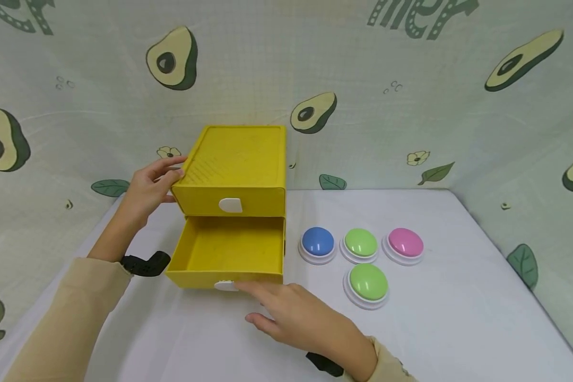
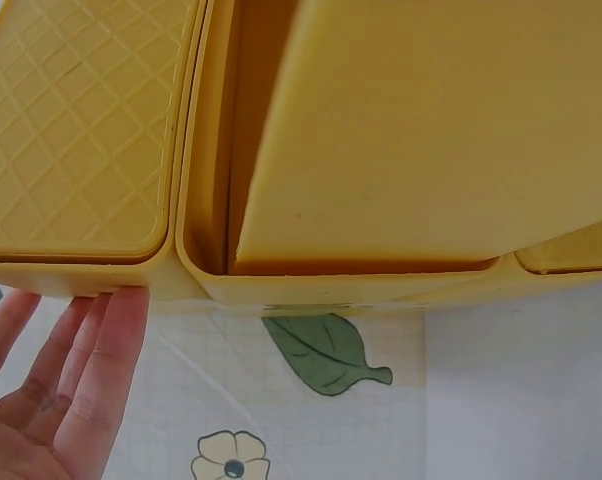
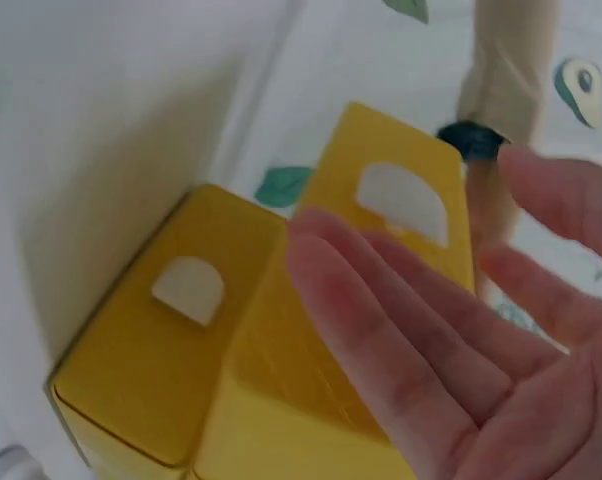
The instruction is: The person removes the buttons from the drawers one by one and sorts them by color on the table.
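Observation:
A yellow two-drawer box (image 1: 243,156) stands against the back cloth. Its lower drawer (image 1: 234,252) is pulled out and bare inside; the upper drawer (image 1: 196,200) is closed. My left hand (image 1: 145,191) steadies the box's upper left side, its extended fingers (image 2: 111,345) touching the wall in the left wrist view. My right hand (image 1: 305,318) is at the lower drawer's front, its forefinger beside or against the white handle (image 1: 225,286); contact is unclear. In the right wrist view the fingers (image 3: 351,300) are straight, with nothing held.
Right of the box sit a blue push button (image 1: 318,242), a pink one (image 1: 406,243) and two green ones (image 1: 361,243), all on white bases. Avocado-print cloth (image 1: 363,148) surrounds the white tabletop (image 1: 458,318) at the back and sides.

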A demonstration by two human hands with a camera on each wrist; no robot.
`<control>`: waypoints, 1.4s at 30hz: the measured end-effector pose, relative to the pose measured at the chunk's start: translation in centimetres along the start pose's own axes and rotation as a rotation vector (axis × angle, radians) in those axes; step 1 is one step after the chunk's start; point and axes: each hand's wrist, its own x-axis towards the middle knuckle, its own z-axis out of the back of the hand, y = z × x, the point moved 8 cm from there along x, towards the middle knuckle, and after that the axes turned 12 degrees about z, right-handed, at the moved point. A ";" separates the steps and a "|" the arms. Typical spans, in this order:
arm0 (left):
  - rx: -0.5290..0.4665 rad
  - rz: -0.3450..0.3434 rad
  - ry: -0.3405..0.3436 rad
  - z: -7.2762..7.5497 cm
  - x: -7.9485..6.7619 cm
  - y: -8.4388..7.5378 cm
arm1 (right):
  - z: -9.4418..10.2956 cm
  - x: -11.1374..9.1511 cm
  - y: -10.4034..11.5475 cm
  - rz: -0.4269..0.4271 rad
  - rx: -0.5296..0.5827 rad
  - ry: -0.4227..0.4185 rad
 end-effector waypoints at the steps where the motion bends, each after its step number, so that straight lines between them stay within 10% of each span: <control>1: -0.002 -0.001 0.000 0.0 0.0 0.0 | -0.2 0.3 0.0 0.006 -0.013 -0.027; 19: -0.015 -0.004 0.005 0.0 0.2 -0.2 | -0.7 2.6 -0.1 -0.072 -0.170 -0.371; 42: -0.007 0.001 0.008 -0.1 0.1 0.1 | -0.5 2.6 -0.9 -0.110 -0.128 -0.417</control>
